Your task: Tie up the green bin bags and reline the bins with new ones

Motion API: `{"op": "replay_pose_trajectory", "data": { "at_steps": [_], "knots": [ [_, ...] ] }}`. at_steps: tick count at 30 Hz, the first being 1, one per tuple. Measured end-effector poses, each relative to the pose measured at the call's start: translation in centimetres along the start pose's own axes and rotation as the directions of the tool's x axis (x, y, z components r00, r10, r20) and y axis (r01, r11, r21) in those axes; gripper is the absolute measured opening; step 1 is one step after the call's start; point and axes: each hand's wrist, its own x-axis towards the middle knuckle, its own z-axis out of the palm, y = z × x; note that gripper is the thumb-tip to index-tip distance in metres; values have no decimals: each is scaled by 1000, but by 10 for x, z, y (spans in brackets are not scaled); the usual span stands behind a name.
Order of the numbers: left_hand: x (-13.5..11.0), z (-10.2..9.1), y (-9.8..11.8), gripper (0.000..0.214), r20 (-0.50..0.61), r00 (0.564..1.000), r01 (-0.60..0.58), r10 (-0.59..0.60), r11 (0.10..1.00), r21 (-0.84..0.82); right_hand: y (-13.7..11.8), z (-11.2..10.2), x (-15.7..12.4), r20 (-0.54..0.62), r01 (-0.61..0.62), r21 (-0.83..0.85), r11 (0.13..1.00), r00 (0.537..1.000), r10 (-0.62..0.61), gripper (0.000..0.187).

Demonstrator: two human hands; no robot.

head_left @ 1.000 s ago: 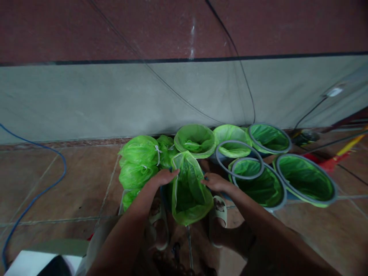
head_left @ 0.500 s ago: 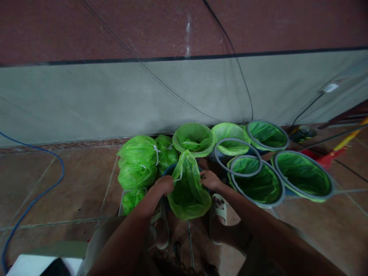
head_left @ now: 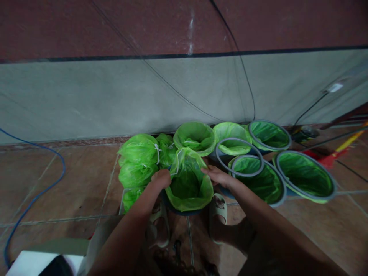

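Note:
A green plastic bag (head_left: 188, 184) sits in a small dark bin (head_left: 184, 211) on the floor right in front of me, its mouth spread over the near rim. My left hand (head_left: 161, 179) is closed on the bag's left edge. My right hand (head_left: 216, 175) grips the right edge with the fingers curled over it. The far side of the bag still stands up loose above the bin.
Tied green bags (head_left: 139, 161) lie to the left. Several bins lined with green bags (head_left: 304, 176) stand to the right and behind, one with a loose grey ring (head_left: 238, 157) on top. My sandalled feet (head_left: 219, 207) flank the bin. A blue cable (head_left: 34, 191) curves across the floor at left; the wall is close.
Both hands have pulled the bag's mouth wider and lower over the bin's rim; the bag went from a tall narrow shape to a spread opening.

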Motion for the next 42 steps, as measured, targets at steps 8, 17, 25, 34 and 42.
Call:
{"op": "replay_pose_trajectory", "data": {
  "at_steps": [8,17,25,34,42],
  "knots": [
    [-3,-4,2,38,18,1000,3,-3,1000,26,0,-15,1,30,116,-171,978,993,-113,15],
    [-3,-7,3,35,-30,1000,-10,11,999,31,-3,-12,-2,36,170,-183,968,985,-166,14],
    [-1,-6,1,32,-205,979,9,-5,1000,19,-6,-14,3,-136,214,-221,952,959,-247,22],
    [6,1,-3,27,-201,979,-28,29,1000,10,-15,-5,-6,-75,235,30,972,970,-232,26],
    [0,-6,2,32,-194,980,-53,52,999,-1,-17,-5,-6,-138,177,27,984,975,-171,45]
  ]
}}
